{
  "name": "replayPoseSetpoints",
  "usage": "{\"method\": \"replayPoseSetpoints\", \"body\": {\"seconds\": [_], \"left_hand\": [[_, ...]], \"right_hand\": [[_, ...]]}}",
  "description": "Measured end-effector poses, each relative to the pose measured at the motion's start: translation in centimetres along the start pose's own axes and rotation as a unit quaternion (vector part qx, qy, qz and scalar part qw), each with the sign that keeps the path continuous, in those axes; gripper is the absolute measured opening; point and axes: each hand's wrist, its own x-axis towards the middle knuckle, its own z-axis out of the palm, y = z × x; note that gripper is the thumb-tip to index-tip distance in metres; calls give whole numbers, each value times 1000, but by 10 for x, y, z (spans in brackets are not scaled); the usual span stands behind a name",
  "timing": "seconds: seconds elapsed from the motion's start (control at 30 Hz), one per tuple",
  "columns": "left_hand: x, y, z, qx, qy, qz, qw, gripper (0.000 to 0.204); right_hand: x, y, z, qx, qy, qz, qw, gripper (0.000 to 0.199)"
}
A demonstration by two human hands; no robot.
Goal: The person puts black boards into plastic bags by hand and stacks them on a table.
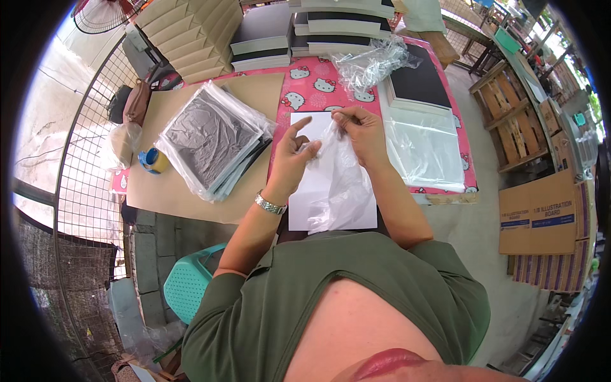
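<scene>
On the left of the worktop [310,69], the pile of wrapped packs [210,137] could slide if an arm bumps it, because its plastic looks slick and the packs sit a bit crooked. In the middle, the left hand [294,153] has its fingers spread and loose, and they seem to hold nothing. I can't tell if the thumb touches the clear bag [337,181], as see-through plastic is hard to see here. The right hand [363,130] pinches the top of the bag, which hangs down over the white sheet [303,197]. A hard tug could rip the bag, since it looks so thin. The sheet reaches the near edge by the person's tummy, so a nudge could make it slip. On the right, the black books [417,79] could skid if pushed, as they rest partly on smooth clear bags [426,156].

The wrapped packs are shiny, dark and wrinkly, on flat brown paper [261,95]. Near them is a round blue and yellow tape roll [153,161]. The bag is soft and creased; the sheet is smooth and oblong. Farther right, crumpled plastic [372,67] makes a puffy heap.
</scene>
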Motion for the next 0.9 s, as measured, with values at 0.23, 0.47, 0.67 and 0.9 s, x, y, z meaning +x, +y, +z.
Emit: {"method": "replayPoseSetpoints", "body": {"seconds": [0.23,0.47,0.67,0.9], "left_hand": [[5,14,-7,35,29,51,998,43],[1,-1,-5,0,39,-9,999,44],[1,19,-22,46,-22,51,997,60],[2,28,-15,11,-59,48,997,59]], "right_hand": [[-5,10,-13,-99,-2,17,995,15],[8,21,-4,23,16,-60,998,14],[3,-22,-14,-56,-253,91,962,20],[3,-21,-7,-183,-276,28,943,14]]}}
